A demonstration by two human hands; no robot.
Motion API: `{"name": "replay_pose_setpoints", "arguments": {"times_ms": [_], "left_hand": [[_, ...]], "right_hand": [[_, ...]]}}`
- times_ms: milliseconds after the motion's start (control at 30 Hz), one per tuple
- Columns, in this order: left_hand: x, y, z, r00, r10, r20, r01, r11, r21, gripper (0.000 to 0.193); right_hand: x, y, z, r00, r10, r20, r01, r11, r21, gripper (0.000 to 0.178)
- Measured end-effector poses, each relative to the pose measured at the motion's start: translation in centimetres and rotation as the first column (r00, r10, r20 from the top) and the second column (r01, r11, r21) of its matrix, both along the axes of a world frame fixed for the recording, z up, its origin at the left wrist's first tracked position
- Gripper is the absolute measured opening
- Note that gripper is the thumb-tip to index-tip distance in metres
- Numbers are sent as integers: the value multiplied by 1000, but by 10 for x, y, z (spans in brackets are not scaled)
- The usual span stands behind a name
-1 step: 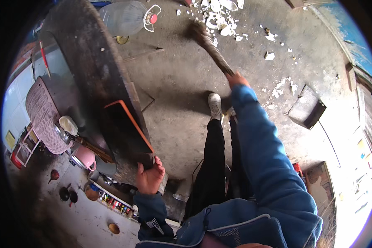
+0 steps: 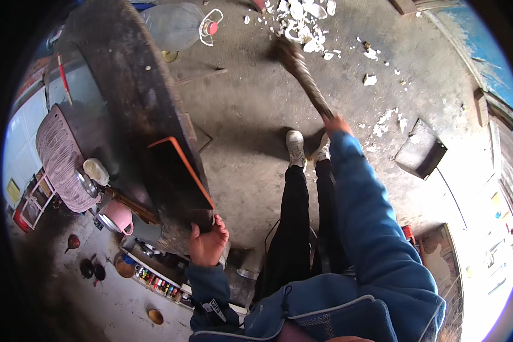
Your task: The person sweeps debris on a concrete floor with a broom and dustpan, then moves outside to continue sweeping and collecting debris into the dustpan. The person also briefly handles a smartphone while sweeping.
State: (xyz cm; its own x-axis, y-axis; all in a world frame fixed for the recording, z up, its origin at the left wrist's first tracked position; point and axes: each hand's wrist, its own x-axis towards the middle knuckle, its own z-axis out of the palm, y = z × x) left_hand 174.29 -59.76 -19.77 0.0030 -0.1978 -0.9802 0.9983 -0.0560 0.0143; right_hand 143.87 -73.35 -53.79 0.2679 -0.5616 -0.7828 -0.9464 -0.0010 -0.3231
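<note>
My right hand (image 2: 337,125) is closed round the twisted handle of a short broom (image 2: 306,80). Its brush end, smeared by motion, is by a scatter of white broken pieces (image 2: 296,28) on the floor. My left hand (image 2: 208,242) is at the near end of a long dark table (image 2: 125,74), palm turned up and fingers apart, with nothing in it. Just beyond those fingers lies a flat black panel with an orange edge (image 2: 182,171). A metal dustpan (image 2: 422,149) with a thin rod handle rests on the floor to the right, near smaller white crumbs (image 2: 386,121).
A large clear bottle with a red cap (image 2: 179,27) lies beyond the table. At left are a pink mug (image 2: 118,216), a pale woven tray (image 2: 62,154) and a shelf of small bottles (image 2: 159,282). My shoes (image 2: 296,147) stand mid-floor; a blue wall (image 2: 484,51) bounds the far right.
My right hand and the broom have shifted slightly to the right and toward me. More of my right shoe shows. My left hand stays by the table's end.
</note>
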Motion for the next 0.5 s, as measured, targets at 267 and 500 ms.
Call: {"name": "replay_pose_setpoints", "arguments": {"times_ms": [267, 500], "left_hand": [[3, 4, 0, 993, -106, -43, 105, 994, -17, 66], [2, 7, -1, 994, -78, -77, 78, 997, -11, 69]], "right_hand": [[-168, 204, 93, 556, -717, -421, 721, 668, -185, 58], [-36, 61, 60, 794, -568, -215, 595, 799, 88, 60]]}}
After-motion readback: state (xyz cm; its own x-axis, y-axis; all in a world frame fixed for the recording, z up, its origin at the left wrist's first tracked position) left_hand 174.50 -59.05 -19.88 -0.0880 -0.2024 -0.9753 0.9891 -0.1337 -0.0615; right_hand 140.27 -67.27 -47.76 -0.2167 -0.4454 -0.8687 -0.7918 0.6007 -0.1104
